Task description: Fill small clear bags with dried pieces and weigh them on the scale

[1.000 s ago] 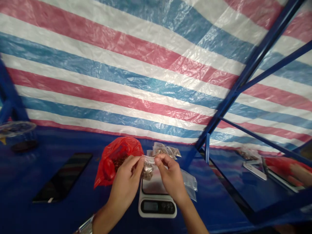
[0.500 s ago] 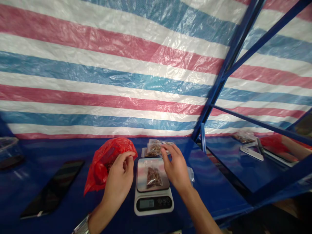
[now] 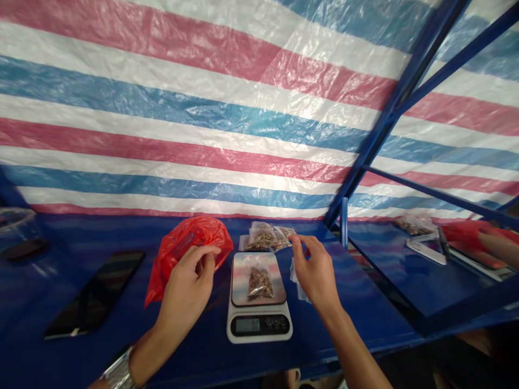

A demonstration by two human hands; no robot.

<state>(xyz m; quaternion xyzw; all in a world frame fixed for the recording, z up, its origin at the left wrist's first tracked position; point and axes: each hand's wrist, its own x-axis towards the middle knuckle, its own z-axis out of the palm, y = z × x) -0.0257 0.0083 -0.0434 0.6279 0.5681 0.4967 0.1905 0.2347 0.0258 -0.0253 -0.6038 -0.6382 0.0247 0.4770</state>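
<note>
My left hand [image 3: 190, 286] is over the near right side of an open red plastic bag [image 3: 170, 254]. Its fingers are curled towards the thumb, and whatever they may hold is hidden. To its right stands a white digital scale [image 3: 259, 328], its display apparently reading 0.0. A small clear zip bag of brown dried pieces [image 3: 260, 282] lies on the steel plate. My right hand [image 3: 318, 270] hovers right of the scale, fingers bent and loosely apart, holding nothing visible. Flat clear bags [image 3: 299, 286] lie beneath and beside it. Several filled zip bags [image 3: 264, 236] lie behind the scale.
A black phone [image 3: 97, 294] and a clear plastic tub [image 3: 20, 235] are on the blue table [image 3: 194, 351] at left. A blue metal frame [image 3: 365, 146] crosses at right. Beyond it are a white scale-like object [image 3: 425, 251] and another person's arm [image 3: 500, 243]. Striped sheeting hangs behind.
My right hand has moved right, away from the scale and filled bags, baring more flat bags. My left hand has drawn slightly left of the scale. The camera view has shifted slightly.
</note>
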